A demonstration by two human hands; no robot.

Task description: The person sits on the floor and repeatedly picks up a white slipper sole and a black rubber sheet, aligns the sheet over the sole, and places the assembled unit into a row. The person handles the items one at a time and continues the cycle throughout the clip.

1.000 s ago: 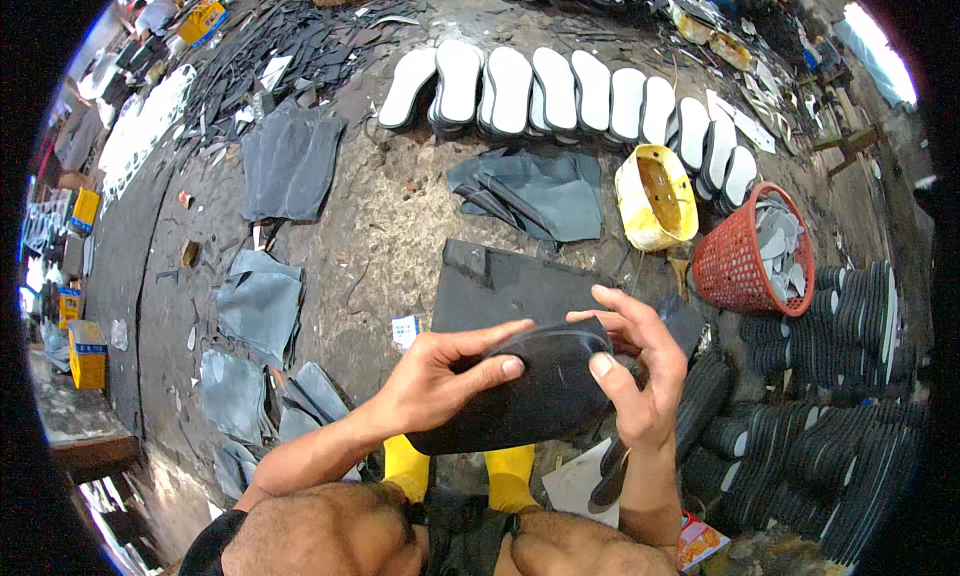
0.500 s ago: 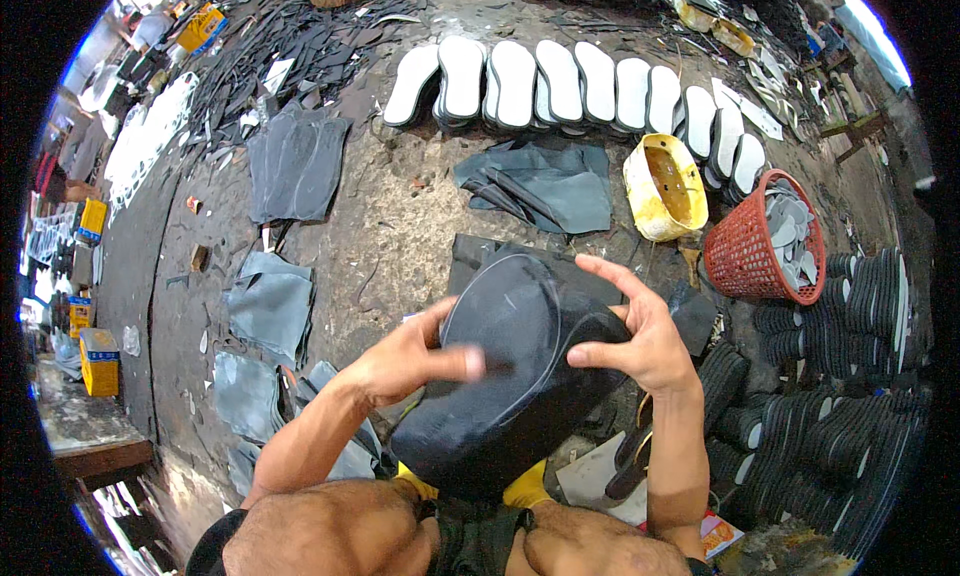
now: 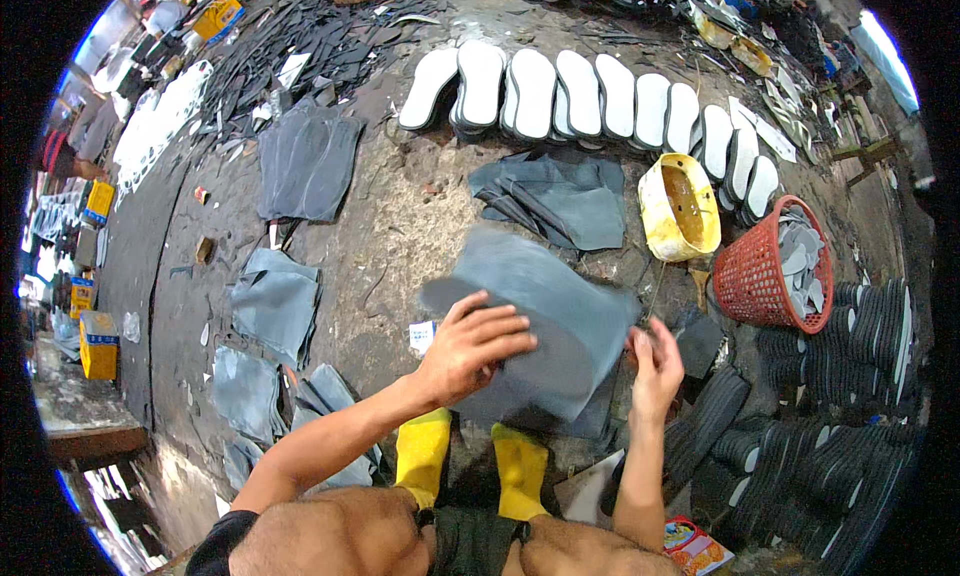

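As the right grip pinches its edge at 3 o'clock between thumb and fingers, a grey-blue sheet spreads before the yellow-covered feet of a seated worker. The left grip lies at 8 o'clock, fingers extended across a dark sole-shaped piece on the sheet; whether it also clasps from beneath cannot be told, the thumb being hidden. The sheet, its far margin blurred, looks thin, light and floppy, likely to sag wherever it is unsupported (a rubbery skin, to judge by its dull surface). It seems unlikely to break, though it may crease. The sole-shaped piece appears somewhat stiffer and could slide if left unpressed. The surest hold would be a pinch at the sheet's 3 o'clock edge, with a flat palm steadying the piece. Folded sheets lie on the floor at 12 o'clock, below a row of white-topped soles; a yellow tub stands between 1 and 2 o'clock.
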